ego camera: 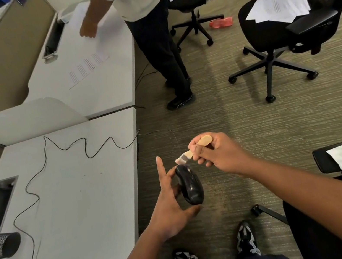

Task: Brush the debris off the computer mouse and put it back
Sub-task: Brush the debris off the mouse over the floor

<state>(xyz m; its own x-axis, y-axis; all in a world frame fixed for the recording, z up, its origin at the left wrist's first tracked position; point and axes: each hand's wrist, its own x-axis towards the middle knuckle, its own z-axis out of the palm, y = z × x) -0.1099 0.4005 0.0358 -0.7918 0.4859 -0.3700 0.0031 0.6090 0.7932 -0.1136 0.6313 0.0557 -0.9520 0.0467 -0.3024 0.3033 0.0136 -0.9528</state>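
Brushing underway: left hand (170, 207) grips glossy black computer mouse (190, 185); right hand (217, 154) pinches small wooden-handled brush (194, 149), bristles at mouse tip. Return to white bench (80, 191) outstanding.

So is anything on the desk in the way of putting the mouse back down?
Nothing solid: the mouse is in the left hand over the carpet, and only a thin black cable snakes across the desk beside it.

L hand (170, 207) holds mouse (190, 186); R hand (218, 155) pinches brush (194, 149) on it.
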